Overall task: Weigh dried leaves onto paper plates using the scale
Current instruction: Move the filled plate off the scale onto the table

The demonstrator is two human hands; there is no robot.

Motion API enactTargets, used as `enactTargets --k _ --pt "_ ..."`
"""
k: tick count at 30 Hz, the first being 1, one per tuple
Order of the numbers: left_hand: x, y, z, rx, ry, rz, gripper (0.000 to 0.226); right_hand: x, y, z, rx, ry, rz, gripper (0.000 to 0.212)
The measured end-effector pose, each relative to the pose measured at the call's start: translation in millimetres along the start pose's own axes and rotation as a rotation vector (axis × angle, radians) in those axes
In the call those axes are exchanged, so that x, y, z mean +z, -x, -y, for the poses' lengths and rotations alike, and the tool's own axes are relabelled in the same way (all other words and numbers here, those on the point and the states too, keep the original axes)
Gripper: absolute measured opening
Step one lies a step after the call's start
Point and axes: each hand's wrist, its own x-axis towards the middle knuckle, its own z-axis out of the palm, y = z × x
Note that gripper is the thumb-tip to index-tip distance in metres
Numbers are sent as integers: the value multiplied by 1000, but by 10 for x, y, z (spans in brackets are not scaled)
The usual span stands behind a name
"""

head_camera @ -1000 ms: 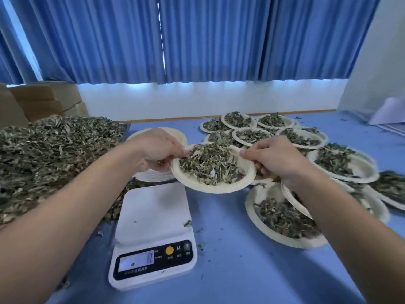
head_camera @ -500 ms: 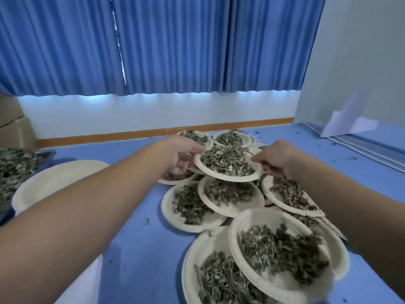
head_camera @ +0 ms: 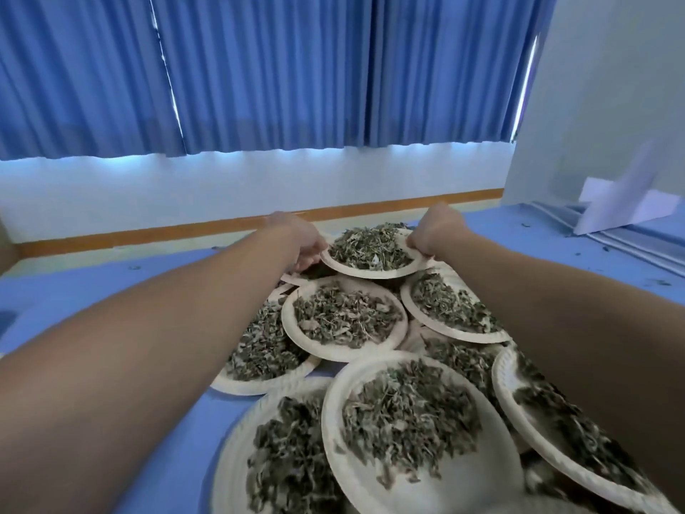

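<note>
The left hand and the right hand each grip one side of a paper plate of dried leaves. This plate is at the far end of the overlapping filled plates on the blue desk; whether it rests on them, I cannot tell.

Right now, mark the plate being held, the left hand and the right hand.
held plate [head_camera: 370,273]: head view, on its bare near rim.
left hand [head_camera: 302,237]: head view, on the back of the hand, at the plate's left edge.
right hand [head_camera: 435,228]: head view, on the back of the hand, at the right edge.
</note>
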Motion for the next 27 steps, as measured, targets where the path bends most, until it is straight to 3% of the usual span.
enactTargets --k 7,11,19,24,27 --pt "-63 75 97 50 31 -108 14 141 -20 -31 -26 25 -86 34" --pt "-348 357 165 68 10 -99 8 65 286 204 -153 35 -103 15" --pt "-1253 1315 583 275 -338 -123 17 16 1716 1260 -657 -70 99 16" --pt "-2039 2005 1178 336 -523 -292 16 188 2832 1896 -990 -60 241 18" --pt "-2366 2390 1581 383 -633 -350 18 347 3335 2116 -1100 -76 281 16"
